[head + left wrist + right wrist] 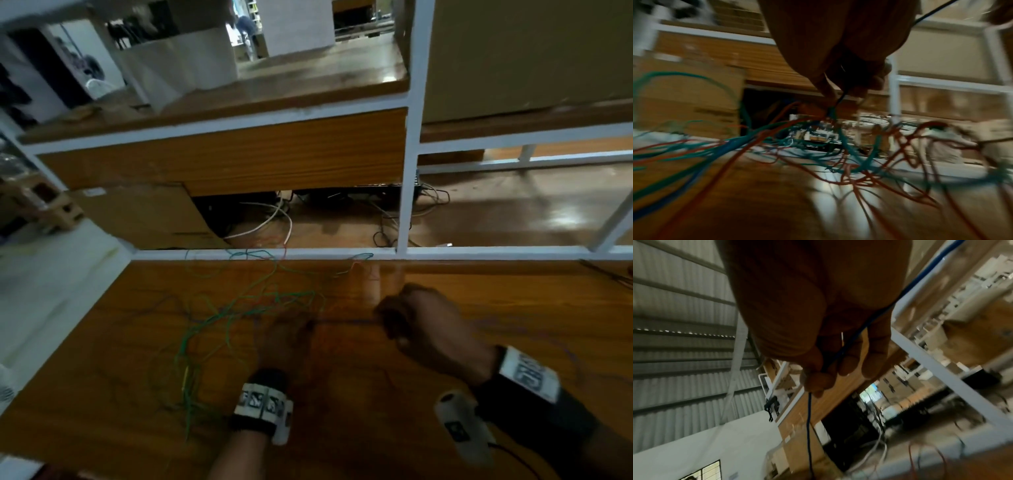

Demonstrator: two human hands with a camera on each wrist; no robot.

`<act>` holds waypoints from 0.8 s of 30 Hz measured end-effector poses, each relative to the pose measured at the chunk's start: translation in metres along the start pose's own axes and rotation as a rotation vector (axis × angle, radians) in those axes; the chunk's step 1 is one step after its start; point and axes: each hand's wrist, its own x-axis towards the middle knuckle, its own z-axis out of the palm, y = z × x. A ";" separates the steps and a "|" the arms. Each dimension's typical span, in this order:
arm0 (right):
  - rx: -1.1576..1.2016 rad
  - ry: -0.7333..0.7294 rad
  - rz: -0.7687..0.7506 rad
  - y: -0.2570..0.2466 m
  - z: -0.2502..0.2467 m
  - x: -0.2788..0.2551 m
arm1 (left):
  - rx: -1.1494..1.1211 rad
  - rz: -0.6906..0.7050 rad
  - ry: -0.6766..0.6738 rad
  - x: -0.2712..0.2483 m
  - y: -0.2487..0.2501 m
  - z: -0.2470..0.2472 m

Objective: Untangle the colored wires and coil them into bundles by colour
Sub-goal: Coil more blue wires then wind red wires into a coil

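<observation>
A loose tangle of green wires (219, 315), red wires (859, 181) and blue strands lies on the wooden table (102, 394), left of centre. My left hand (287, 339) is at the tangle's right edge and pinches a thin blue wire (346, 321) that runs taut to my right hand (411, 318). In the left wrist view the left hand (838, 91) holds that dark strand just above the heap. In the right wrist view my right hand (822, 376) pinches the blue wire (808, 426), which passes through the fingers and hangs below.
A white frame rail (342, 253) borders the table's far edge, with a white upright post (407, 171) rising from it. Some wires drape over that rail. Beyond are a cardboard box (144, 216) and floor cables (270, 219). A dark wire (609, 274) lies at the far right.
</observation>
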 end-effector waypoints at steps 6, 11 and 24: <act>0.040 0.078 0.066 0.004 -0.042 -0.025 | -0.055 -0.047 0.171 0.013 -0.021 -0.021; 0.066 0.337 0.047 0.031 -0.081 -0.061 | -0.018 -0.184 0.163 0.013 -0.052 -0.025; -0.091 -0.217 0.125 0.026 0.039 -0.001 | 0.256 0.368 0.062 -0.002 -0.047 0.014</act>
